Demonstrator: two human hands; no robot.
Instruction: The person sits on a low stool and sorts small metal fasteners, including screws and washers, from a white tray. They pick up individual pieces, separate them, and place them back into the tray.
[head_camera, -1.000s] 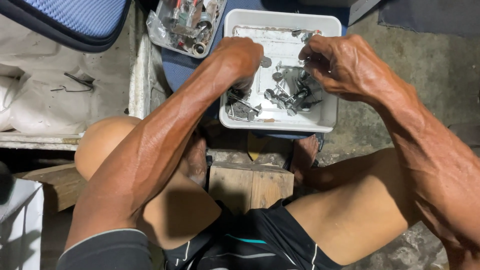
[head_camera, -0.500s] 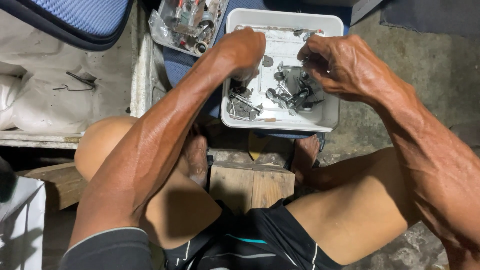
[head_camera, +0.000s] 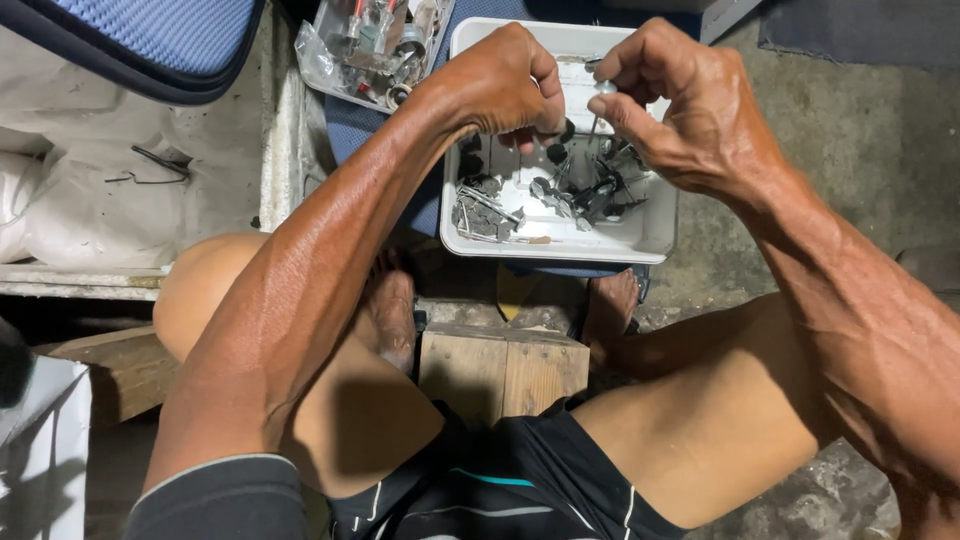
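Note:
A white rectangular tray (head_camera: 650, 232) sits on the ground ahead of my knees, holding several screws, bolts and dark metal parts (head_camera: 585, 190). My right hand (head_camera: 680, 105) is raised over the tray's far side and pinches a long thin bolt (head_camera: 598, 108) by its head, the shaft hanging down. My left hand (head_camera: 505, 85) hovers over the tray's left half with fingers curled; a small dark piece (head_camera: 560, 130) shows at its fingertips.
A clear plastic box of mixed hardware (head_camera: 375, 45) lies left of the tray on blue cloth. A blue-covered cushion (head_camera: 150, 40) and a white slab (head_camera: 120, 190) with bent wire are at left. A wooden block (head_camera: 505, 365) stands between my bare feet.
Both hands have lifted up from the parts in the tray. My right hand now holds a long bolt above them, and my left hand has come closer to it.

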